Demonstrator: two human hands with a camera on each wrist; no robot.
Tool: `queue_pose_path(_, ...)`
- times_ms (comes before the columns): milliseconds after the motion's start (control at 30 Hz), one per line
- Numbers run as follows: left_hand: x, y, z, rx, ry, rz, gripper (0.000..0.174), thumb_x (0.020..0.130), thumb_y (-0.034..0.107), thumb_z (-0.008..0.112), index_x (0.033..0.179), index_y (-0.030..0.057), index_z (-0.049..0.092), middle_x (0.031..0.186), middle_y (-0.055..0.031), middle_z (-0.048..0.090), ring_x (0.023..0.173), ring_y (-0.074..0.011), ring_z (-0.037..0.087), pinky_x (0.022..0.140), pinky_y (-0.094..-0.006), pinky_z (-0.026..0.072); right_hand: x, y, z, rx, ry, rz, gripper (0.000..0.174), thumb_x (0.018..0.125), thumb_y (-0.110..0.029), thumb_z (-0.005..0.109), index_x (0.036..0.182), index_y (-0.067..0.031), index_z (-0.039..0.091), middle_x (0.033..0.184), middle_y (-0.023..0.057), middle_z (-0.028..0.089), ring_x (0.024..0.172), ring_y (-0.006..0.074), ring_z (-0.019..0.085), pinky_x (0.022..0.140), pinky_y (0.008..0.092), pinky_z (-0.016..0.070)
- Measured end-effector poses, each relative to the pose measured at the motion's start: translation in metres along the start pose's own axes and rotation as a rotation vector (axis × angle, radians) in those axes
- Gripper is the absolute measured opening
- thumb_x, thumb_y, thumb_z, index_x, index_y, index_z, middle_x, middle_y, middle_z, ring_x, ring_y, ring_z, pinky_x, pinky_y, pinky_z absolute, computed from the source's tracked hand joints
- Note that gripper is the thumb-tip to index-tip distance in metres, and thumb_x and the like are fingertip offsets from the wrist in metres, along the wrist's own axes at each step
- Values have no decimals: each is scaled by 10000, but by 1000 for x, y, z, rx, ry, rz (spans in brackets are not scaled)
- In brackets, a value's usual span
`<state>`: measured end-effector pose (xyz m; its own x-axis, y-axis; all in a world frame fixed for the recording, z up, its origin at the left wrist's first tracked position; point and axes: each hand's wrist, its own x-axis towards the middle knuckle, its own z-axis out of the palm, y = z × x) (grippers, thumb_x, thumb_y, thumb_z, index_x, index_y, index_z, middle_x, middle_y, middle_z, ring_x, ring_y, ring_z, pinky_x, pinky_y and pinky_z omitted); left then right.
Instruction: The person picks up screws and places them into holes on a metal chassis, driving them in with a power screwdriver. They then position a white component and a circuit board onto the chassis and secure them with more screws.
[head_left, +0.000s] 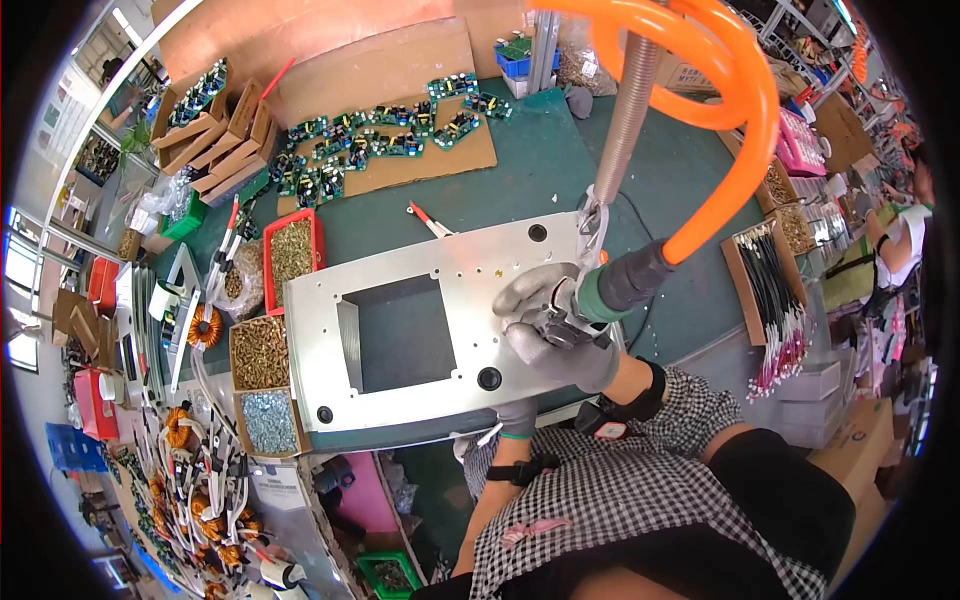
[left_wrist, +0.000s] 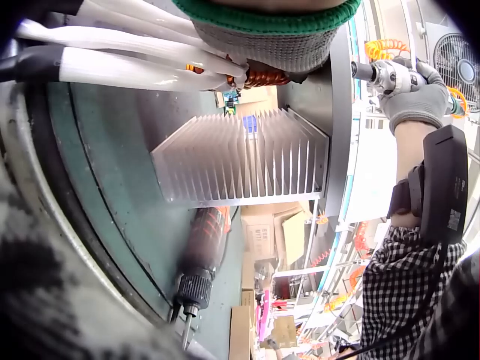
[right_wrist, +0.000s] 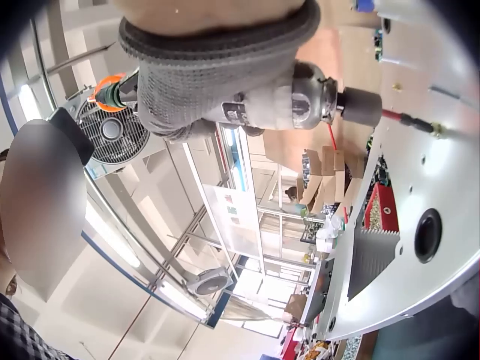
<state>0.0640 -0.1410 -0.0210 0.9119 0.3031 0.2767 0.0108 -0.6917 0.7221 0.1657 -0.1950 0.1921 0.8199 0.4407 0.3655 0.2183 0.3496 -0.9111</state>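
Observation:
My gloved right hand (head_left: 552, 325) grips a power screwdriver (right_wrist: 311, 101) with a green and black rear end, over the silver metal panel (head_left: 480, 265). In the right wrist view, its red-and-black bit (right_wrist: 405, 120) meets a brass-coloured screw (right_wrist: 439, 130) in the panel face. My left hand (head_left: 516, 415) reaches beneath the panel, its fingers hidden there. In the left wrist view, its grey glove (left_wrist: 270, 49) is right at a copper-wound coil (left_wrist: 266, 78) with white-sleeved leads (left_wrist: 142, 71); I cannot tell whether the fingers hold it. A finned heatsink (left_wrist: 240, 161) stands close by.
An orange air hose (head_left: 765, 130) and spring balancer (head_left: 625, 120) hang over the bench. Circuit boards (head_left: 385, 130) lie on cardboard at the back. Left of the panel stand a red bin (head_left: 268, 270) and boxes of screws (head_left: 258, 350). Another driver (left_wrist: 202, 247) lies under the panel.

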Motion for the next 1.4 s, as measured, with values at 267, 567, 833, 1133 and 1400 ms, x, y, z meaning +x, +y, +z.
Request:
queue_pose_path(267,-4,-9,-20,-174,-29,-42,287,805,153,603,1080,74,581,1035,-126,592,958,-306,578,809,-419,459,-1,-1,1,-15,54,113,278,725,71,585,980,-26,530,949,85,608,733,76,573,630,238,478)
queue_pose_path(567,11,7,-24,-329,-129,-42,256,731,74,634,986,58,627,984,-138,617,954,-319,592,835,-422,472,0,-2,0,-12,-77,-58,472,731,165,525,1132,-55,407,1046,158,575,844,171,606,621,270,534)
queue_pose_path(833,12,15,-28,-236,-63,21,293,705,66,646,996,51,623,970,-140,617,937,-321,597,825,-418,477,-1,4,-3,48,-40,-81,472,729,146,535,1143,-47,415,1029,180,580,827,187,613,594,270,534)
queue_pose_path(1133,17,4,-33,-96,-106,77,309,695,70,661,1001,49,622,948,-122,622,862,-311,610,756,-398,496,-2,3,-7,54,-38,-16,472,734,64,618,1152,-34,420,1042,192,577,835,203,621,588,285,547)
queue_pose_path(1400,18,-1,-33,79,-73,194,284,720,87,652,1002,64,621,949,-107,620,864,-293,611,755,-408,494,4,-5,-1,213,105,-74,789,768,-541,657,1284,-16,375,1042,215,599,854,285,642,666,359,567)
